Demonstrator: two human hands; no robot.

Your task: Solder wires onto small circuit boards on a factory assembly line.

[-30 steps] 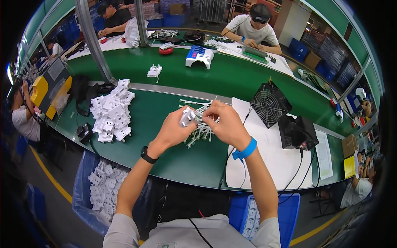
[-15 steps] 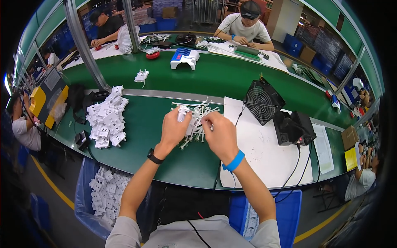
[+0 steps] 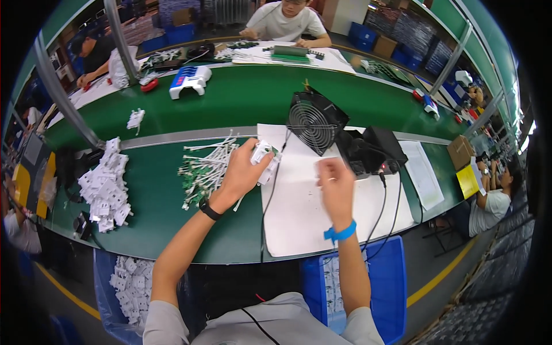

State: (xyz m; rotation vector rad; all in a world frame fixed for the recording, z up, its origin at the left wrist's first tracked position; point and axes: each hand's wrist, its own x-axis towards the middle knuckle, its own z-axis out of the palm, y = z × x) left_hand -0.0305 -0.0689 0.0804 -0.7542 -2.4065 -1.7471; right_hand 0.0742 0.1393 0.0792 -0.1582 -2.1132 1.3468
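My left hand (image 3: 242, 172), with a black band at its wrist, grips a white plastic housing (image 3: 261, 153) above the left edge of the white sheet (image 3: 293, 221). A bit of green shows in the housing. Apart from it to the right, over the sheet, hovers my right hand (image 3: 336, 183), its fingers curled but smeared by motion; whether it holds anything cannot be made out. Beside my left hand lies a heap of white wires with small green circuit boards (image 3: 198, 172). Farther left is a pile of white plastic housings (image 3: 105, 187).
A black fan (image 3: 315, 123) stands behind the sheet, next to a black device (image 3: 374, 152) with cables. Paper (image 3: 422, 172) lies at the right. Blue bins (image 3: 394, 287) flank me below the table edge. Beyond the green belt (image 3: 241, 92), a person (image 3: 287, 23) sits working.
The view has swung to the right. My left hand has carried the housing from over the wire heap to the sheet's edge. My right hand has drawn away from the heap to the right.
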